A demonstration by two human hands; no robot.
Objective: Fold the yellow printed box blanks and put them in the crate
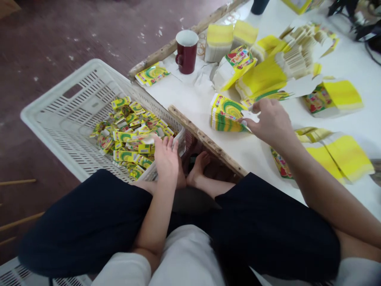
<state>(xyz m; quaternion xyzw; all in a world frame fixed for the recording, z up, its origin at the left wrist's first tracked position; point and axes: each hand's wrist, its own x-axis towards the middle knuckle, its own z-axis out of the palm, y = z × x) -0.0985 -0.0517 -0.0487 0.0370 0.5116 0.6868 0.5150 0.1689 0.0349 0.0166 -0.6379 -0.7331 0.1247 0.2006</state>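
Observation:
My left hand (166, 159) is over the near edge of the white crate, palm up, with its fingers stretched out and apart. Just beyond its fingertips is a small yellow-green box (131, 137) with a blurred white end; whether it touches the fingers I cannot make out. On the table, my right hand (272, 121) pinches the white edge of a flat carton (250, 116) between thumb and fingers. That carton is at the right end of a stack of flat yellow-green cartons (228, 113).
The slatted white crate (59, 119) holds many small boxes. A maroon mug (187, 51) stands near the table's wooden edge (208, 141). Bundles of yellow cartons (262, 75) lie behind the stack, with more bundles (342, 155) at right. Dark cables (348, 12) are at the far right.

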